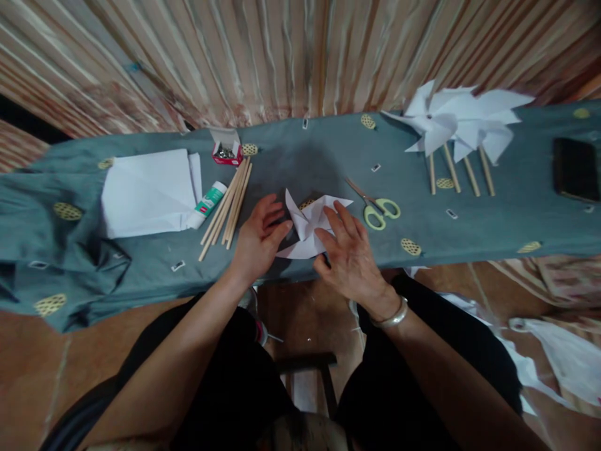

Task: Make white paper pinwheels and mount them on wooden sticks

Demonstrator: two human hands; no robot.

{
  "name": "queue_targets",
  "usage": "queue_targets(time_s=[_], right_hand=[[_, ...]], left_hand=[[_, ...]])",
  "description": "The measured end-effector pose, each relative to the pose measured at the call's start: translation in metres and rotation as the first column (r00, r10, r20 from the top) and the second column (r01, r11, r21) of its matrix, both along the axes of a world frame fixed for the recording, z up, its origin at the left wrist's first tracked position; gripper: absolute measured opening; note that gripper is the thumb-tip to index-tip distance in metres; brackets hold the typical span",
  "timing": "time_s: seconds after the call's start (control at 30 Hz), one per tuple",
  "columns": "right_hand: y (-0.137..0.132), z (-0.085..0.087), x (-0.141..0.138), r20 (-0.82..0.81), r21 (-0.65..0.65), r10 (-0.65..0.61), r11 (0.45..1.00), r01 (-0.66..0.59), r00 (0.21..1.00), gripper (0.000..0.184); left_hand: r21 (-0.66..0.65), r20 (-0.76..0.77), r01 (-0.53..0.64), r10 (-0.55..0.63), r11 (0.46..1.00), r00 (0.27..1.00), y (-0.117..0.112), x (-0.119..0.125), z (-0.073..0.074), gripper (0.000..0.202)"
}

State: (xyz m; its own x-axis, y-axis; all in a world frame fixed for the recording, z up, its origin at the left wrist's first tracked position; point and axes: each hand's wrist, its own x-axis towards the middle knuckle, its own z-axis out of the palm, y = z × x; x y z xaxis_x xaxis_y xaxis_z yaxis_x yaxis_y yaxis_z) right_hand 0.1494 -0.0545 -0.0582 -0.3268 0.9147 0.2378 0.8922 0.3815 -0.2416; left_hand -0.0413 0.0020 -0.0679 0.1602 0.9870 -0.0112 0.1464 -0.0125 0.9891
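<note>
Blue-grey cloth (323, 153) bears wooden sticks (230, 202) and scissors (369, 200) flanking the paper pinwheel (307, 229)

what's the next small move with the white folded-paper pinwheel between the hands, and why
Probably lay the left hand's thumb on the white folded-paper pinwheel's centre to steady its folds: the right hand's fingers lie over its right side, while the left hand is loosely open at its left edge.
</note>
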Motion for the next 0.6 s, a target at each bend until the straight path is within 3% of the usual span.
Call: queue_targets(time_s=[0.17,0.3,0.6], right_hand=[[0.005,-0.006,-0.001,-0.033,0.054,-0.002,0.999,0.004,0.999,0.022],[0.013,-0.012,-0.003,-0.081,0.098,-0.002,0.995,0.01,0.997,0.016],[0.026,-0.017,-0.007,-0.06,0.19,0.018,0.982,-0.006,0.998,0.015]], left_hand=[[-0.189,0.2,0.01,0.029,0.982,0.979,-0.003,0.004,0.0,0.069],[-0.28,0.268,-0.019,0.097,0.96,0.958,-0.003,0.008,0.002,0.071],[-0.477,0.385,-0.019,0.229,0.879,0.894,-0.014,0.015,0.023,0.058]])
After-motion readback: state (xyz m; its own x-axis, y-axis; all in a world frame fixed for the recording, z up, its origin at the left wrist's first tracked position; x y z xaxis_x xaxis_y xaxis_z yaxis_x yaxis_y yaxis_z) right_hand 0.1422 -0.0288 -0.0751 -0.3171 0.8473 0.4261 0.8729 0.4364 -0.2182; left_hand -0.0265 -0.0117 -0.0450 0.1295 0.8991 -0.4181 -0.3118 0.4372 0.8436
